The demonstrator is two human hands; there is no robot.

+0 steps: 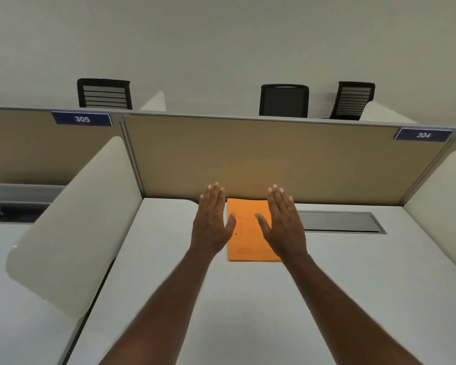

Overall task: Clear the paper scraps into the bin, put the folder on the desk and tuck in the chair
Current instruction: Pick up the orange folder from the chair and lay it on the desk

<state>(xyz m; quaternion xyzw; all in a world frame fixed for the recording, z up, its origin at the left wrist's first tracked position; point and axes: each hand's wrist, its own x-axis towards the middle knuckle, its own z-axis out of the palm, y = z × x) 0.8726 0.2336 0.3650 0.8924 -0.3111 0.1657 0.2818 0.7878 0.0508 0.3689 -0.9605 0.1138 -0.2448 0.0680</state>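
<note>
An orange folder (246, 233) lies flat on the white desk (221, 299), its far edge against the tan back panel. My left hand (211, 219) hovers flat at the folder's left edge, fingers straight and together, holding nothing. My right hand (283, 222) is spread the same way over the folder's right side and covers part of it. Both palms face down. No paper scraps, bin or this desk's chair are in view.
A tan partition (274, 156) closes the desk's far side, with labels 305 and 304. White side dividers (77, 219) stand left and right. A grey cable hatch (340, 222) is set in the desk to the right. Black chairs (284, 100) stand beyond the partition.
</note>
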